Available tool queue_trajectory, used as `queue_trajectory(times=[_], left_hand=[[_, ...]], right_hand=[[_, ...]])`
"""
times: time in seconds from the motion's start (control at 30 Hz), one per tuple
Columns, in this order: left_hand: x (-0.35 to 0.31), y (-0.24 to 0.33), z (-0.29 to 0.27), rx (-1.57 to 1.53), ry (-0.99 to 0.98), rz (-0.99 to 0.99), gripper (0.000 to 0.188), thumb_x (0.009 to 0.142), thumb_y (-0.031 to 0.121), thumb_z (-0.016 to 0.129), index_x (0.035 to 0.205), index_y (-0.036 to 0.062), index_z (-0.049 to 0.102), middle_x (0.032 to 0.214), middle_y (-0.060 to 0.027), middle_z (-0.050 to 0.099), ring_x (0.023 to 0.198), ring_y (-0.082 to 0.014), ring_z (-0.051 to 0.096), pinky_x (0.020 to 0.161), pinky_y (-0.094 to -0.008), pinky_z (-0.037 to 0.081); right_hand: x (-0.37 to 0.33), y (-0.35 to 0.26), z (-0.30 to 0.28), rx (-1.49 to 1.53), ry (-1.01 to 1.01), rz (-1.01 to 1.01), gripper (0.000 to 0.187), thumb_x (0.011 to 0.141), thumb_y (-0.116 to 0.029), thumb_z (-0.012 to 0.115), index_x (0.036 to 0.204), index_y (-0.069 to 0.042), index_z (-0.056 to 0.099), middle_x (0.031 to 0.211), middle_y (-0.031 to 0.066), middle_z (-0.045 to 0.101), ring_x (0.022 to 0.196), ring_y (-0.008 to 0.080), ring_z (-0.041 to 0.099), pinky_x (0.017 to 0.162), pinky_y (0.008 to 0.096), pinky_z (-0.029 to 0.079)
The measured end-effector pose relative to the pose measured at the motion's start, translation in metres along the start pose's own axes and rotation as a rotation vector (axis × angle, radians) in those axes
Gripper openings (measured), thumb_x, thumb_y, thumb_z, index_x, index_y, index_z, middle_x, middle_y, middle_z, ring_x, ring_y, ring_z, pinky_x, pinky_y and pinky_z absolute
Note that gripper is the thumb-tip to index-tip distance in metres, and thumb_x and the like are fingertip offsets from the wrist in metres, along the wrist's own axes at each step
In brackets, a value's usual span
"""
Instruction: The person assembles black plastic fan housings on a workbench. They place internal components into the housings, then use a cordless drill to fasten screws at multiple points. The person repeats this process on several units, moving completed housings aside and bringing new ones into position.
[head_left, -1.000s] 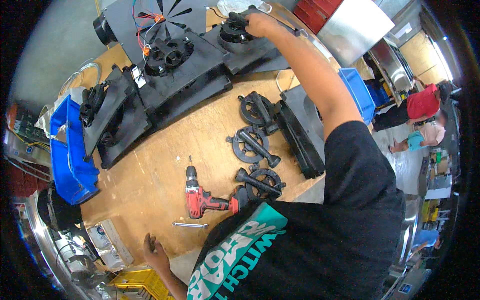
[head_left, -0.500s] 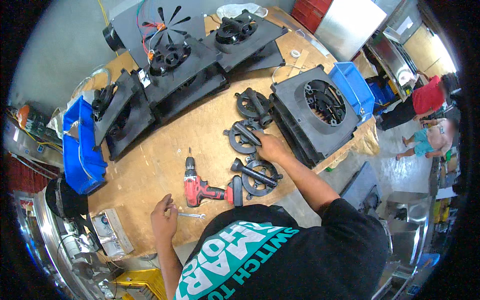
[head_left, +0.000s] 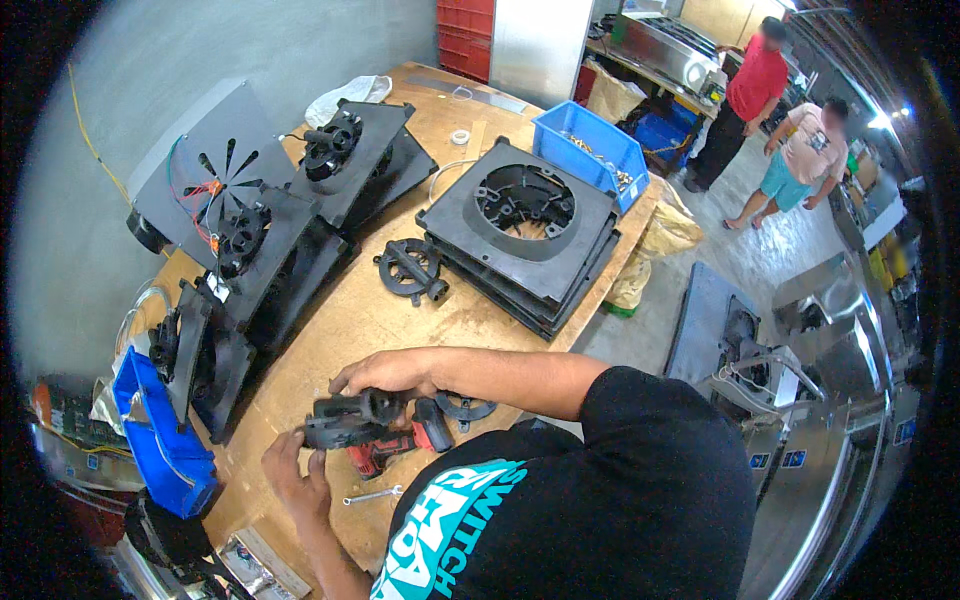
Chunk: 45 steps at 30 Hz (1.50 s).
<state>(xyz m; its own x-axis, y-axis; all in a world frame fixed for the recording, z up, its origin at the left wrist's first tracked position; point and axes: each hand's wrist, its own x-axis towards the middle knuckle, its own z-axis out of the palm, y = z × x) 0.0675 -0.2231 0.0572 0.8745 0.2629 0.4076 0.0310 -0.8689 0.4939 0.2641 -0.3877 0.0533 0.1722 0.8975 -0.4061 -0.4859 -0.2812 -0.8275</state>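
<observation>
Both hands on a black motor bracket assembly near the front edge of the wooden workbench. Left hand fingers curled around its left end, clamped on it. Right hand lies over the top right of the part, fingers bent onto it, gripping it too. Part sits just above the table, directly over a red cordless drill, touching or nearly so, can't tell which. Small silver wrench flat on the bench just below the drill. Black ring-shaped part just right of the drill, partly under the right forearm.

Further back: another black spoked bracket lying free mid-bench, beside a stack of black square panels with round openings. Blue bin behind that stack. Left side: row of black panels with motors mounted, overlapping and tilted. Second blue bin at the far left edge. Two people stand well apart on the floor, upper right
</observation>
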Motion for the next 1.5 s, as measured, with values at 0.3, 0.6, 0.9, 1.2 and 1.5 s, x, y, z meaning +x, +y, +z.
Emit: queue_trajectory(times=[0.3, 0.6, 0.9, 1.2, 1.5], left_hand=[[-0.057, -0.044, -0.005, -0.141, -0.17, -0.411, 0.054, 0.071, 0.023, 0.078, 0.116, -0.0017, 0.06, 0.101, -0.0159, 0.066, 0.092, -0.03, 0.061, 0.084, -0.0395, 0.048], [-0.158, -0.202, -0.025, -0.167, 0.242, -1.117, 0.061, 0.096, 0.046, 0.055, 0.117, -0.0115, 0.058, 0.098, -0.0184, 0.066, 0.084, -0.0269, 0.061, 0.077, -0.037, 0.05], [-0.162, -0.227, -0.027, -0.077, 0.213, -1.111, 0.057, 0.095, 0.042, 0.058, 0.116, -0.0116, 0.059, 0.099, -0.021, 0.066, 0.087, -0.0296, 0.062, 0.079, -0.0375, 0.049], [-0.188, -0.219, -0.008, 0.203, 0.388, -0.977, 0.061, 0.092, 0.03, 0.063, 0.137, -0.0055, 0.042, 0.127, -0.0262, 0.055, 0.104, -0.033, 0.062, 0.085, -0.0373, 0.05], [-0.219, -0.137, -0.054, 0.083, 0.644, -0.858, 0.064, 0.089, 0.018, 0.066, 0.144, 0.0026, 0.037, 0.112, -0.0213, 0.063, 0.096, -0.0359, 0.063, 0.081, -0.0404, 0.052]], right_hand=[[0.016, 0.002, 0.011, -0.184, 0.062, -0.127, 0.055, 0.091, -0.044, 0.059, 0.133, -0.009, 0.052, 0.091, 0.0102, 0.066, 0.062, 0.0214, 0.064, 0.047, 0.0355, 0.053], [-0.119, -0.005, -0.149, -1.462, 1.376, -0.379, 0.075, 0.07, -0.045, 0.076, 0.128, -0.002, 0.054, 0.126, 0.0234, 0.051, 0.119, 0.0396, 0.047, 0.1, 0.0501, 0.037], [-0.107, 0.022, -0.167, -1.621, 1.342, 0.049, 0.099, 0.067, -0.041, 0.08, 0.146, -0.005, 0.032, 0.116, 0.0178, 0.054, 0.111, 0.0374, 0.051, 0.096, 0.0524, 0.039], [-0.105, 0.015, -0.168, -1.529, 1.333, 0.057, 0.089, 0.066, -0.033, 0.077, 0.141, -0.003, 0.039, 0.113, 0.0168, 0.06, 0.107, 0.0331, 0.058, 0.094, 0.0542, 0.041], [-0.179, -0.098, -0.192, -1.291, 1.207, -0.156, 0.077, 0.061, -0.031, 0.075, 0.127, 0.002, 0.056, 0.114, 0.0257, 0.065, 0.104, 0.0352, 0.064, 0.092, 0.04, 0.05]])
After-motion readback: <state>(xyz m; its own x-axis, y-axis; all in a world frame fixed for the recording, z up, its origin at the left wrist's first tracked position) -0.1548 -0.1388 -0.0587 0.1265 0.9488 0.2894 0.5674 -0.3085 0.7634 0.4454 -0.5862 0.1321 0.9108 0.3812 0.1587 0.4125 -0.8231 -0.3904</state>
